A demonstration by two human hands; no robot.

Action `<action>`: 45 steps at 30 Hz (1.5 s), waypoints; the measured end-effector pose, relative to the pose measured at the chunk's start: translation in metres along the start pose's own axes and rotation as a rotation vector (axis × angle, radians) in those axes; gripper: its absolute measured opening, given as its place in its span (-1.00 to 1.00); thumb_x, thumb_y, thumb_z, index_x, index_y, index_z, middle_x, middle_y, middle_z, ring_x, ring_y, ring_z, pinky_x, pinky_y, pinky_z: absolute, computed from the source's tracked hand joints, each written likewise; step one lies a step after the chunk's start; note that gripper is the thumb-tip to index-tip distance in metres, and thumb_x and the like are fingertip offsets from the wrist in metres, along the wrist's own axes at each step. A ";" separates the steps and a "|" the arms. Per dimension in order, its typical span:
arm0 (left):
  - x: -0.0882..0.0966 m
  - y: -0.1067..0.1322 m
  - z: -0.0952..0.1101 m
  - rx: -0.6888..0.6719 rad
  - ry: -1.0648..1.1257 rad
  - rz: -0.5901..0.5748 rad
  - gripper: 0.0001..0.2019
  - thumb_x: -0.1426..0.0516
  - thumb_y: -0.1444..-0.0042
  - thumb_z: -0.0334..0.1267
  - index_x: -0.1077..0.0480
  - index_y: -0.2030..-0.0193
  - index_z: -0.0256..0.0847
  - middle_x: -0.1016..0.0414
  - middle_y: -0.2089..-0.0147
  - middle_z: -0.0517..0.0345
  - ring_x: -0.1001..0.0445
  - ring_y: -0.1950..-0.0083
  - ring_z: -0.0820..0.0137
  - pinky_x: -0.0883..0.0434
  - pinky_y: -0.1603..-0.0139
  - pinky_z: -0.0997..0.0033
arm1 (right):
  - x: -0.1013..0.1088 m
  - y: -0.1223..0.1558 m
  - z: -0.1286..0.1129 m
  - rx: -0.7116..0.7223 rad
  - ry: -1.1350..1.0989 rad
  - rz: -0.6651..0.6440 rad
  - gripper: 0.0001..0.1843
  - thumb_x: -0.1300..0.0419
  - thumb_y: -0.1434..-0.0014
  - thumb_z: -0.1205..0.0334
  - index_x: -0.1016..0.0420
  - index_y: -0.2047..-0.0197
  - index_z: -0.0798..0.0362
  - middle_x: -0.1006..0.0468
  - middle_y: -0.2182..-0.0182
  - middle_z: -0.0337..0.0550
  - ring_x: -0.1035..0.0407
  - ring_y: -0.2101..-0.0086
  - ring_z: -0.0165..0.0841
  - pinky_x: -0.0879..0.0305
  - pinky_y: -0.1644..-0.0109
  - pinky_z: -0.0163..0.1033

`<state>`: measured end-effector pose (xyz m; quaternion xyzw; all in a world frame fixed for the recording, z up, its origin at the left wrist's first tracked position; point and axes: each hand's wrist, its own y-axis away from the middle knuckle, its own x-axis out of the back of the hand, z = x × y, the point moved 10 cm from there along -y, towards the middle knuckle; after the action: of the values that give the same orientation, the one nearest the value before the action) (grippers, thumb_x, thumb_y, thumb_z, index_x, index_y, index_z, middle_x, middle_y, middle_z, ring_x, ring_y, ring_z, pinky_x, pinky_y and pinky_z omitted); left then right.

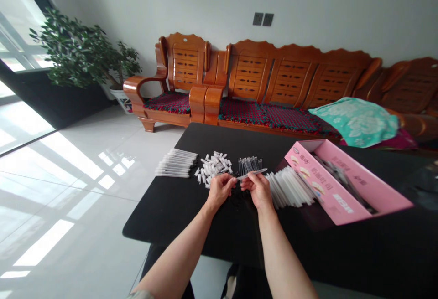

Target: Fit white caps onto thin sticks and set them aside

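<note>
A whitish pen barrel (242, 177) lies slantwise between my two hands above the black table. My right hand (259, 192) pinches it near its middle, and its right end sticks out past the fingers. At the left end, the fingers of my left hand (219, 190) are closed on the same barrel; anything small inside them is hidden. White pen caps (212, 167) are heaped just beyond my left hand. Dark pen refills (249, 164) lie bunched behind the barrel. Beside my right hand spreads a row of translucent barrels (290, 187). Small black pieces (236, 198) lie below my hands.
Capped white pens (178, 162) lie in a row at the left edge of the black table (164, 217). A pink open box (328, 194) with dark contents stands at the right. Behind the table runs a wooden sofa (253, 75); a potted plant (82, 53) stands far left.
</note>
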<state>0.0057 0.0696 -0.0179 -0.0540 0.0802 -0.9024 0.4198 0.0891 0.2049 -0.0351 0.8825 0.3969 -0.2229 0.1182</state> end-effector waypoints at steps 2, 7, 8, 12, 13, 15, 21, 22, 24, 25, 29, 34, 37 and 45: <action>0.000 0.000 0.000 -0.005 -0.008 0.004 -0.65 -0.19 -0.12 0.01 -0.43 0.42 -0.29 -0.37 0.62 0.24 -0.25 0.68 0.58 -0.16 0.67 0.62 | 0.000 0.000 0.000 0.000 -0.004 -0.003 -0.70 -0.43 0.07 0.15 -0.47 0.35 0.11 -0.61 0.58 -0.16 -0.50 0.63 -0.30 -0.45 0.63 -0.31; 0.004 0.000 -0.003 0.011 0.055 0.043 -0.65 -0.25 -0.05 0.01 -0.44 0.23 -0.26 -0.38 0.59 0.27 -0.30 0.66 0.54 -0.18 0.70 0.62 | -0.001 0.000 -0.001 0.002 -0.001 -0.005 -0.70 -0.43 0.06 0.14 -0.47 0.34 0.11 -0.61 0.58 -0.16 -0.50 0.63 -0.31 -0.45 0.63 -0.32; 0.004 0.001 -0.004 0.017 0.056 0.044 -0.64 -0.23 -0.08 0.03 -0.44 0.22 -0.27 -0.41 0.57 0.25 -0.30 0.66 0.55 -0.18 0.71 0.62 | -0.001 0.000 -0.001 0.002 0.001 -0.004 -0.70 -0.43 0.06 0.14 -0.47 0.34 0.11 -0.61 0.58 -0.16 -0.50 0.63 -0.31 -0.45 0.63 -0.32; -0.001 0.001 -0.004 0.021 0.002 -0.007 -0.60 -0.11 -0.18 0.06 -0.45 0.38 -0.30 -0.47 0.53 0.15 -0.28 0.68 0.59 -0.15 0.69 0.63 | -0.001 0.000 0.000 0.005 0.008 -0.010 -0.71 -0.42 0.05 0.14 -0.47 0.34 0.10 -0.61 0.57 -0.16 -0.50 0.63 -0.31 -0.45 0.62 -0.32; -0.002 0.001 -0.004 0.016 -0.006 -0.020 -0.60 -0.12 -0.18 0.05 -0.44 0.42 -0.30 -0.47 0.54 0.15 -0.28 0.68 0.59 -0.14 0.69 0.63 | -0.001 0.000 0.000 0.006 0.009 -0.011 -0.72 -0.42 0.05 0.14 -0.47 0.34 0.10 -0.61 0.57 -0.16 -0.50 0.63 -0.31 -0.45 0.62 -0.32; -0.003 0.000 -0.003 0.008 -0.015 -0.022 -0.62 -0.16 -0.15 0.03 -0.42 0.44 -0.30 -0.43 0.58 0.19 -0.26 0.69 0.60 -0.14 0.68 0.64 | -0.001 0.000 0.000 0.005 0.010 -0.011 -0.71 -0.42 0.06 0.14 -0.47 0.34 0.10 -0.61 0.58 -0.17 -0.50 0.63 -0.31 -0.45 0.63 -0.32; 0.001 0.001 0.000 0.016 0.013 0.009 -0.68 -0.23 -0.08 0.00 -0.45 0.32 -0.29 -0.34 0.64 0.27 -0.26 0.69 0.55 -0.15 0.71 0.63 | -0.001 0.001 0.000 0.006 0.012 0.000 -0.71 -0.42 0.06 0.15 -0.47 0.35 0.11 -0.61 0.58 -0.15 -0.49 0.64 -0.31 -0.44 0.63 -0.31; 0.001 0.001 0.001 0.018 0.018 0.012 -0.67 -0.21 -0.10 0.01 -0.45 0.29 -0.29 -0.37 0.61 0.25 -0.28 0.68 0.55 -0.16 0.71 0.62 | -0.001 0.001 0.000 0.006 0.012 0.001 -0.72 -0.42 0.06 0.15 -0.48 0.35 0.11 -0.61 0.58 -0.15 -0.50 0.64 -0.31 -0.44 0.63 -0.31; 0.001 0.001 0.001 0.019 0.007 0.003 -0.65 -0.18 -0.14 0.03 -0.47 0.30 -0.29 -0.41 0.57 0.21 -0.29 0.67 0.55 -0.17 0.70 0.62 | -0.001 0.001 0.000 0.006 0.013 -0.002 -0.72 -0.42 0.06 0.15 -0.48 0.34 0.11 -0.61 0.57 -0.15 -0.50 0.63 -0.30 -0.44 0.63 -0.31; 0.000 0.001 0.001 0.016 -0.003 -0.010 -0.64 -0.17 -0.14 0.03 -0.46 0.33 -0.30 -0.41 0.57 0.20 -0.29 0.66 0.56 -0.16 0.69 0.62 | -0.001 0.001 0.000 0.004 0.016 -0.006 -0.72 -0.42 0.05 0.15 -0.48 0.34 0.11 -0.61 0.57 -0.15 -0.50 0.63 -0.31 -0.44 0.63 -0.31; -0.004 0.002 0.004 -0.025 -0.042 -0.040 -0.64 -0.17 -0.15 0.01 -0.45 0.42 -0.29 -0.39 0.60 0.21 -0.27 0.67 0.57 -0.16 0.65 0.61 | 0.000 0.001 0.001 0.001 0.019 -0.007 -0.73 -0.41 0.04 0.13 -0.47 0.36 0.11 -0.60 0.58 -0.16 -0.50 0.63 -0.31 -0.44 0.63 -0.32; 0.024 0.002 0.013 -0.072 -0.092 0.183 -0.69 -0.13 -0.18 -0.01 -0.48 0.35 -0.24 -0.43 0.56 0.20 -0.32 0.63 0.51 -0.21 0.61 0.57 | -0.003 0.000 -0.003 0.023 -0.053 -0.057 -0.79 -0.34 0.00 0.17 -0.47 0.33 0.08 -0.65 0.46 -0.13 -0.56 0.49 -0.27 -0.53 0.49 -0.24; 0.062 0.006 0.016 -0.080 -0.136 0.416 -0.70 -0.13 -0.18 -0.02 -0.48 0.33 -0.22 -0.45 0.51 0.20 -0.33 0.60 0.50 -0.25 0.57 0.54 | -0.008 0.001 -0.004 0.016 -0.042 -0.094 -0.77 -0.31 -0.03 0.18 -0.50 0.24 0.10 -0.61 0.50 -0.19 -0.50 0.55 -0.34 -0.49 0.53 -0.27; 0.122 0.012 0.014 -0.027 -0.469 0.663 -0.81 -0.15 -0.13 -0.13 -0.51 0.31 -0.18 -0.53 0.44 0.15 -0.45 0.44 0.38 -0.32 0.33 0.45 | -0.020 0.009 -0.013 0.042 -0.053 -0.167 -0.22 -0.28 -0.12 0.25 -0.09 -0.36 -0.07 -0.39 0.67 -0.44 -0.29 0.69 -0.44 -0.27 0.66 -0.37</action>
<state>-0.0610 -0.0325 -0.0028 -0.2349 0.0072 -0.6804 0.6941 0.0883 0.1913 -0.0140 0.8424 0.4611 -0.2636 0.0911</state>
